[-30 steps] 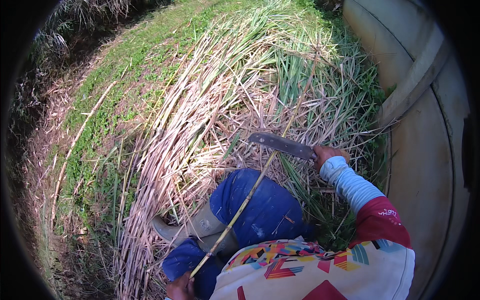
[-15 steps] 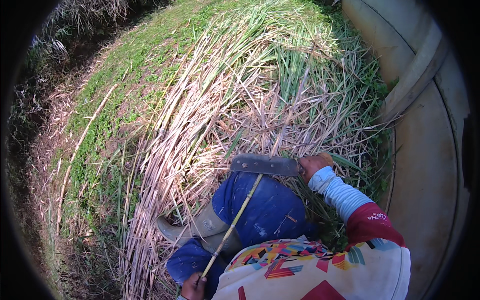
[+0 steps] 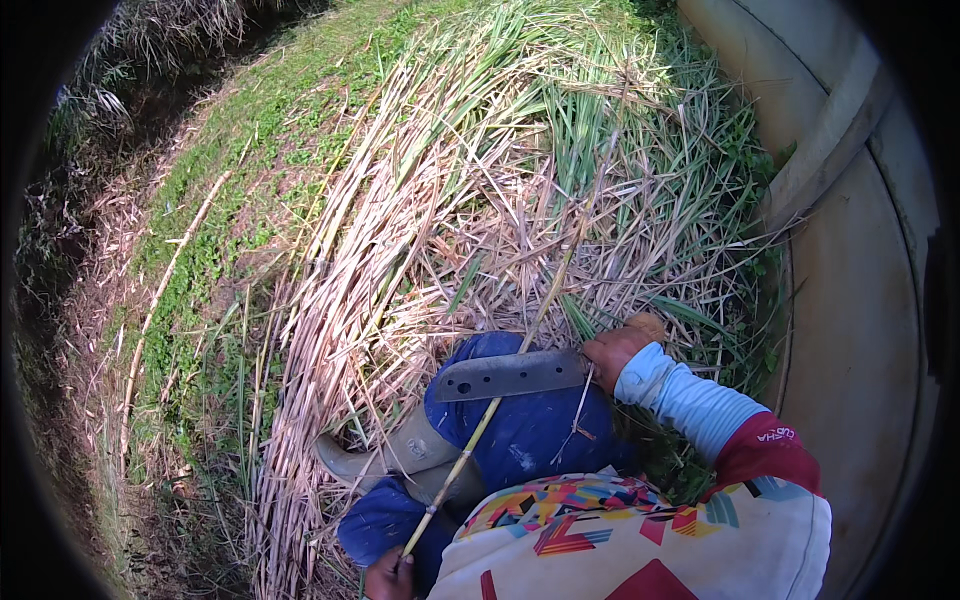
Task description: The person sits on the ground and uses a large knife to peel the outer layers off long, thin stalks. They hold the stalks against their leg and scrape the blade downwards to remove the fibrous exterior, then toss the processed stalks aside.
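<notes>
Left hand [image 3: 390, 576] clasps cane [image 3: 465, 456], right hand [image 3: 610, 355] grips machete [image 3: 515, 374]: best keep strokes shallow, clear of knee [image 3: 565, 425].

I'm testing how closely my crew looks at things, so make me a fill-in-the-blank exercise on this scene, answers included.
The right hand holds the machete, whose blade points toward the picture's ____ side.
Near the picture's ____ edge, the left hand grips the stalk.
The person's trousers are ____.

Missing words: left; bottom; blue.
</notes>
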The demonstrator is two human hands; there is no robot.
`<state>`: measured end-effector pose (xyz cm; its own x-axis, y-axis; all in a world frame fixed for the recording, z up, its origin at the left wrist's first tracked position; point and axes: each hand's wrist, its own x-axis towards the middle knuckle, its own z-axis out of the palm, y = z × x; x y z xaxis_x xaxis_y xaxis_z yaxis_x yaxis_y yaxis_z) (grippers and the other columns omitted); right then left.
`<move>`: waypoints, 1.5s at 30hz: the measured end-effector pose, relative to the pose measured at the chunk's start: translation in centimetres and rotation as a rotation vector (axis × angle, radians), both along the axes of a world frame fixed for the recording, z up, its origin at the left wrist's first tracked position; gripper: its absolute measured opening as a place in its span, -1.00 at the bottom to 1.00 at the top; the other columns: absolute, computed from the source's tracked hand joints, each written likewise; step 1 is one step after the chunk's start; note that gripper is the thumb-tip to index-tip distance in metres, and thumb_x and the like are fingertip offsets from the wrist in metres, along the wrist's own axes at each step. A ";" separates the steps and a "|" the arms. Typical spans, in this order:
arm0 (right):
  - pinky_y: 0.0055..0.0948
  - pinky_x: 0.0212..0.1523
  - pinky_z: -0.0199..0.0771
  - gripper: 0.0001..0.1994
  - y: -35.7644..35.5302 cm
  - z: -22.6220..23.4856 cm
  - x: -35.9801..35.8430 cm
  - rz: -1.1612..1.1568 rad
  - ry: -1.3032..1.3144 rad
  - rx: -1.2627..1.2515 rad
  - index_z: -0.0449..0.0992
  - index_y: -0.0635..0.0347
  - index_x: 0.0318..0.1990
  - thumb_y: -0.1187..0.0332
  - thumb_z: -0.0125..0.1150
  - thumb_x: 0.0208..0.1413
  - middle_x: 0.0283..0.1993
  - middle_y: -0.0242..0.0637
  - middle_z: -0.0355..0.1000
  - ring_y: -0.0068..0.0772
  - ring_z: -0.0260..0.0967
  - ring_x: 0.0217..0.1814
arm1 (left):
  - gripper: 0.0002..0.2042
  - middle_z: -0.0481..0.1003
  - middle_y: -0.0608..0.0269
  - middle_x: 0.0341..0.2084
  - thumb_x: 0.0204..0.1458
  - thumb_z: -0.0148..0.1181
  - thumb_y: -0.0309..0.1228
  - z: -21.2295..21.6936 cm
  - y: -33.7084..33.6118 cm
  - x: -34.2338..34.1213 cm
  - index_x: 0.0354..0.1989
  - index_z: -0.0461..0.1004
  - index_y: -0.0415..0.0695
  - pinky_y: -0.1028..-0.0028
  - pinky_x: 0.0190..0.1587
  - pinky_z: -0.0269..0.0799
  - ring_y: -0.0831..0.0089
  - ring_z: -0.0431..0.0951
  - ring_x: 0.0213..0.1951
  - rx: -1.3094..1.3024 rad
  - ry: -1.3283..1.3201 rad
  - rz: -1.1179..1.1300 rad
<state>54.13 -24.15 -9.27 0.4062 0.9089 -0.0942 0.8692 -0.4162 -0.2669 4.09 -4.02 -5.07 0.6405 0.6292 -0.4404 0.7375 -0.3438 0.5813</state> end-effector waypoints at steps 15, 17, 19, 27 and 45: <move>-0.02 -0.13 0.48 -0.76 -0.8 -0.3 -0.9 -0.331 0.038 0.164 0.48 0.10 -0.22 0.32 0.31 -0.07 -0.31 -0.12 0.50 0.04 0.52 -0.19 | -0.69 0.58 0.32 -0.41 0.31 0.07 -0.19 -2.0 -0.2 -1.9 -0.03 0.59 -0.14 0.46 -0.31 0.41 0.51 0.50 -0.37 -0.418 -0.087 0.130; -0.05 -0.14 0.48 -0.78 -0.4 -0.8 -1.3 -0.139 -0.066 0.126 0.47 0.12 -0.26 0.32 0.28 -0.08 -0.29 -0.13 0.50 0.01 0.52 -0.19 | -0.69 0.55 0.43 -0.42 0.31 0.07 -0.18 -0.9 -0.4 -1.0 -0.02 0.59 -0.12 0.53 -0.34 0.36 0.63 0.44 -0.37 -0.665 -0.123 0.232; -0.04 -0.12 0.48 -0.80 0.3 -1.8 0.1 -0.048 -0.066 0.062 0.47 0.14 -0.27 0.34 0.25 -0.07 -0.28 -0.13 0.50 0.02 0.51 -0.18 | -0.69 0.60 0.33 -0.37 0.31 0.08 -0.17 0.3 -0.3 -0.8 -0.01 0.59 -0.12 0.49 -0.31 0.43 0.56 0.51 -0.37 -0.634 -0.091 0.192; -0.01 0.06 0.49 -0.70 0.7 -0.4 11.4 -0.847 0.099 0.083 0.47 0.14 -0.07 0.40 0.25 0.00 -0.11 0.08 0.52 0.22 0.47 -0.01 | -0.69 0.63 0.18 -0.19 0.32 0.03 -0.25 -0.6 -0.1 -3.0 0.10 0.54 -0.12 0.42 -0.12 0.51 0.39 0.61 -0.19 -0.530 -0.007 0.110; 0.00 0.00 0.49 -0.72 1.6 0.1 8.6 -0.767 0.192 -0.003 0.45 0.18 -0.11 0.44 0.24 -0.03 -0.21 0.08 0.52 0.19 0.50 -0.08 | -0.76 0.56 -0.01 -0.27 0.20 0.11 -0.42 1.3 1.9 -8.6 -0.02 0.56 -0.22 0.23 -0.20 0.52 0.12 0.58 -0.28 -0.105 -0.222 -0.536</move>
